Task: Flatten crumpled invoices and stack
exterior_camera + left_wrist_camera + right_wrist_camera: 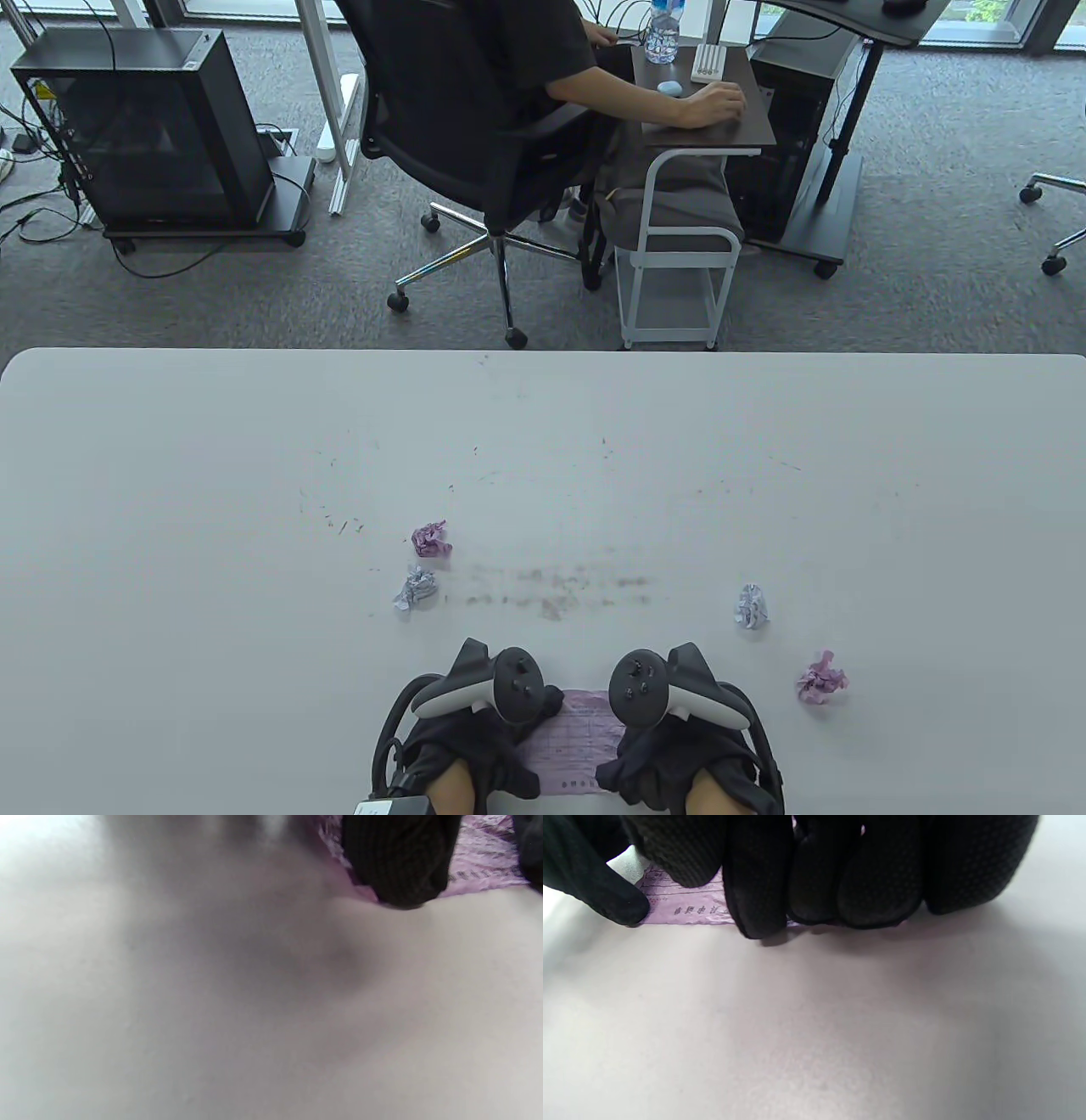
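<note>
A pink invoice (575,747) lies spread flat on the white table (254,509) at the front edge, between my two hands. My left hand (475,747) rests on its left side and my right hand (679,751) on its right side. In the right wrist view my gloved fingers (814,878) press flat on the pink invoice (683,906). In the left wrist view one gloved fingertip (398,861) rests on the pink invoice (483,861). Crumpled balls lie around: a pink ball (431,538), a white-blue ball (415,588), another white-blue ball (751,606) and a pink ball (820,679).
Grey smudges (560,590) mark the table's middle. Beyond the far edge a person sits in an office chair (475,127) at a small desk (704,93), with a black computer case (144,127) on the floor at the left.
</note>
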